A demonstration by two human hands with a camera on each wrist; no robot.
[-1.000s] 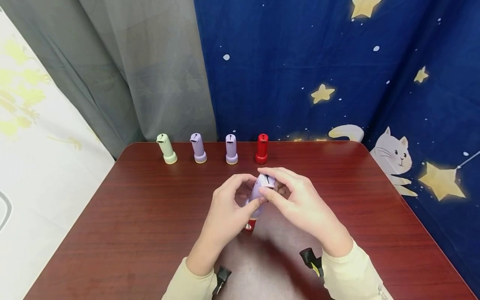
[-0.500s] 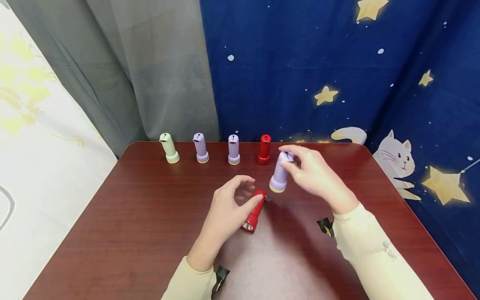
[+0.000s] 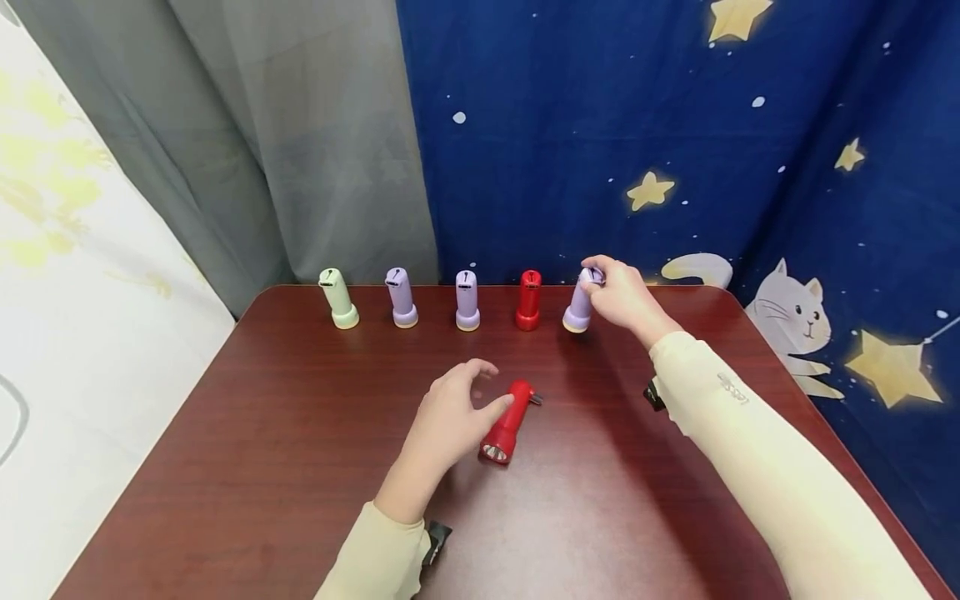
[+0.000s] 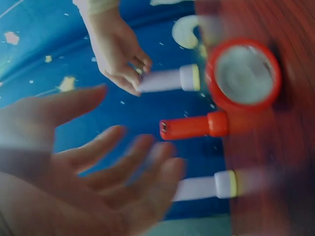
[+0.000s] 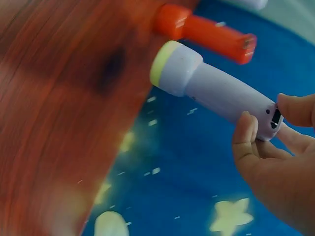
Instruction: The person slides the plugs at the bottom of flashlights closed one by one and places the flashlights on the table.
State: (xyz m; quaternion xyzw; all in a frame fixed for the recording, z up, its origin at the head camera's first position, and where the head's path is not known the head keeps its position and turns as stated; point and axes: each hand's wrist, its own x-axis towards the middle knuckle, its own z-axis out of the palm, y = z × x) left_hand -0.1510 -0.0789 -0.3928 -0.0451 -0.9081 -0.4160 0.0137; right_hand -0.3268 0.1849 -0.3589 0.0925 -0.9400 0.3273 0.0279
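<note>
Purple plastic flashlight [image 3: 581, 304], light, stiff and likely slick, is pinched at its top by the right grip [image 3: 618, 296], base meeting the table [image 3: 300, 433], while the left grip [image 3: 450, 417] hovers slack-fingered just left of the red flashlight [image 3: 508, 423].

No words or numbers can be read here. The right sleeve [image 3: 733, 390] has small grey writing on it, but it is too tiny to read.
</note>
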